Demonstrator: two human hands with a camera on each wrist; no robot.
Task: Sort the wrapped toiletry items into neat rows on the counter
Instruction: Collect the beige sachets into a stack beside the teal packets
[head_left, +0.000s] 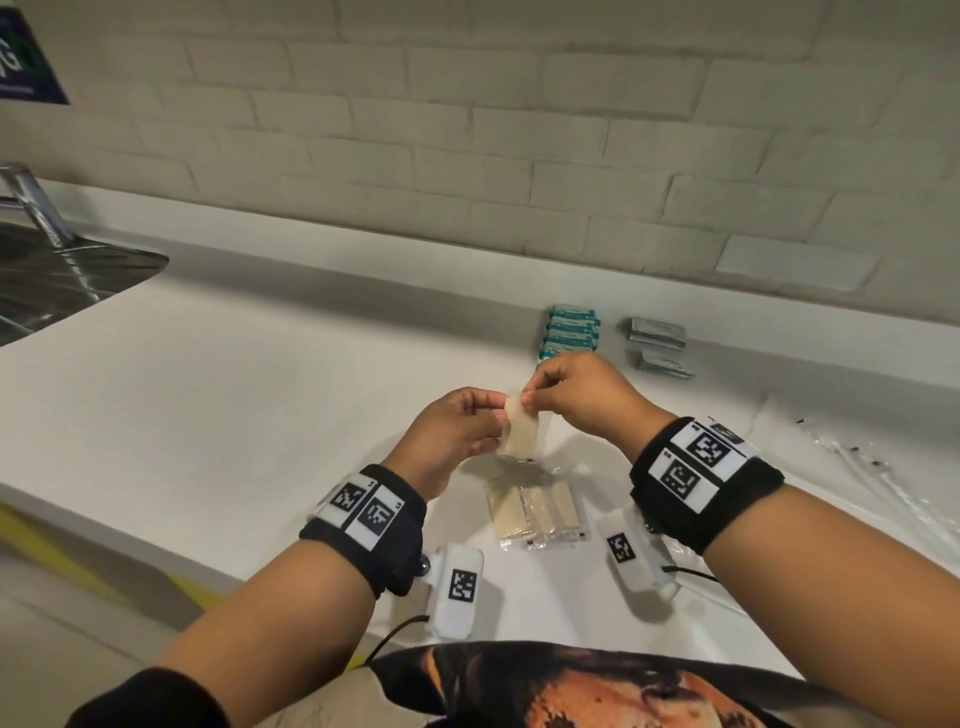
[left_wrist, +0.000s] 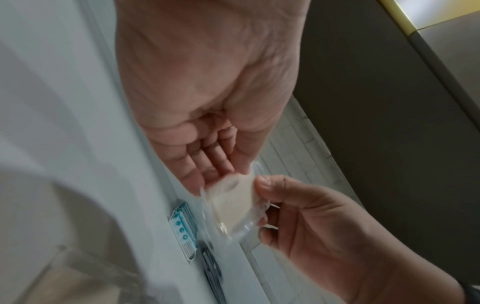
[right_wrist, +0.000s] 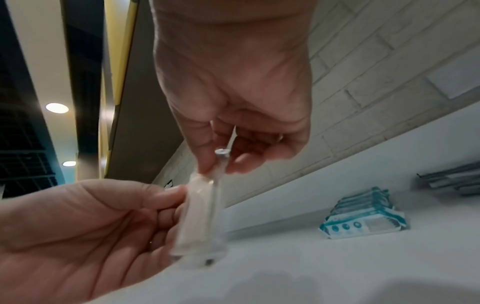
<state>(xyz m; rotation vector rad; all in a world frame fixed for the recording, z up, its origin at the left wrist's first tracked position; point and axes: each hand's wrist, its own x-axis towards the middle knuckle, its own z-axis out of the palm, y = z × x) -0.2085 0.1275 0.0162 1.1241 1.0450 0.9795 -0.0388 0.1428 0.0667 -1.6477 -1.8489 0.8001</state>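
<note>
Roughly midway through the sorting, a clear-wrapped beige packet (head_left: 519, 434) is held in the air above the white counter (head_left: 260, 374), pinched at its top edge by the left hand (head_left: 457, 434) and the right hand (head_left: 576, 397) — thumbs and fingertips are closed on the wrapper from either side. Just below the packet, nearer the body, a short row of matching beige packets (head_left: 537, 512) has been laid flat. Beyond the packet, toward the brick wall, a row of teal packets (head_left: 571, 332) is finished, and grey sachets (head_left: 657, 343) lie beside them. To the packet's right, clear-wrapped long items (head_left: 872, 467) — unsorted, it seems — are cut off and hard to identify. What the packets contain cannot be read.
</note>
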